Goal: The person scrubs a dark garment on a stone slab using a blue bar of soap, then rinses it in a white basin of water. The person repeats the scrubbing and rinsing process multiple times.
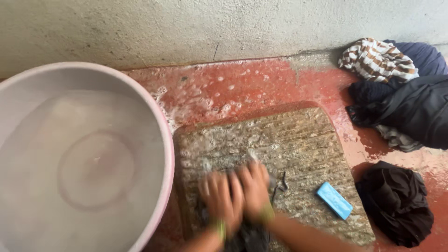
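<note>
My left hand (219,196) and my right hand (255,189) press side by side on a dark wet garment (249,235) lying on a ridged stone washboard (298,140). Both hands are blurred with motion, and their fingers are curled onto the cloth. A thin dark strap of the garment (280,184) sticks out to the right of my right hand. A blue bar of soap (334,200) rests on the stone, to the right of my hands. Soap foam covers the upper part of the slab.
A large pink basin (163,140) full of cloudy water stands at the left, touching the stone. A pile of striped and dark clothes (396,88) lies at the back right, and a black garment (396,200) lies right of the slab. The red floor is wet and foamy below a grey wall.
</note>
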